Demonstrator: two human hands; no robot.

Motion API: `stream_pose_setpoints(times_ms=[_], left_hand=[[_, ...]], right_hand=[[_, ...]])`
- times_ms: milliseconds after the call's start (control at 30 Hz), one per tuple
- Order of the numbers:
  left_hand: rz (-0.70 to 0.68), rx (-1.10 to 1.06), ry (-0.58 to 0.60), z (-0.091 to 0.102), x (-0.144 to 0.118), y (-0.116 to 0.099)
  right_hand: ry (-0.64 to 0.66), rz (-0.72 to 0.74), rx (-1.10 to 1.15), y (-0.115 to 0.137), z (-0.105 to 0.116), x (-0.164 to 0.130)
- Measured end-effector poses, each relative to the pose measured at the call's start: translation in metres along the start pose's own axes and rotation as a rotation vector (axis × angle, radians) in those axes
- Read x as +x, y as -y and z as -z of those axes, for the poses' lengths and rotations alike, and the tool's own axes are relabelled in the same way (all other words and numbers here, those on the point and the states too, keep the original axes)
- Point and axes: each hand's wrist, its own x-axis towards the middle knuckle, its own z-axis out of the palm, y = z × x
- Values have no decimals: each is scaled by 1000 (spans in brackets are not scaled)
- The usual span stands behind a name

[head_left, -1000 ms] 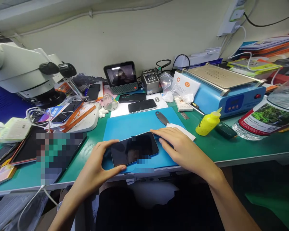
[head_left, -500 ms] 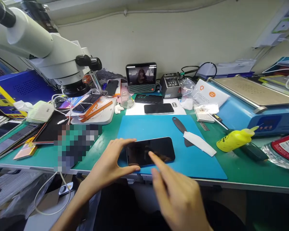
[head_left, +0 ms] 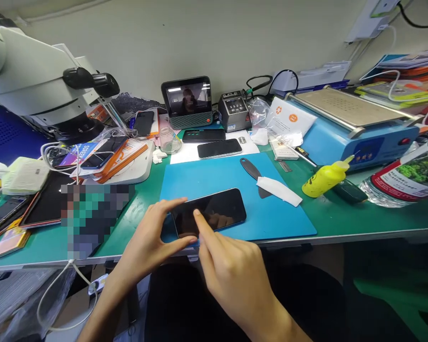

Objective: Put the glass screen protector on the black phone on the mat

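Note:
A smartphone [head_left: 221, 206] with a dark, glossy screen lies face up on the blue mat [head_left: 199, 175]. My left hand [head_left: 150, 237] grips its left end, thumb on the near edge and fingers on the far edge. Over the screen, the index finger of my right hand [head_left: 231, 266] is stretched out, its tip at the left part of the glass. The other right fingers are partly curled and hold nothing. Right of the phone, a dark-handled flat tool [head_left: 250, 167] lies partly under a folded white wipe [head_left: 280, 191].
Two more phones, one of them this dark phone [head_left: 219, 148], lie behind the mat near a small display [head_left: 188, 99]. A microscope [head_left: 50, 90] overhangs the left. At right are a yellow bottle [head_left: 323, 179], a blue heating plate machine [head_left: 364, 133] and a clear labelled bottle [head_left: 406, 175].
The view has turned to the right. My right index fingertip has moved from the middle of the phone's screen towards its left end. My left hand keeps its grip.

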Motion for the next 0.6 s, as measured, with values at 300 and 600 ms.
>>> stream_pose_setpoints(times_ms=[300,600], left_hand=[[42,23,-4,2,0,-2],[18,46,-7,2,-1,-1]], right_hand=[[-125,-123,-180,-24,25,-8],[-60,-70,-194,4,9,-3]])
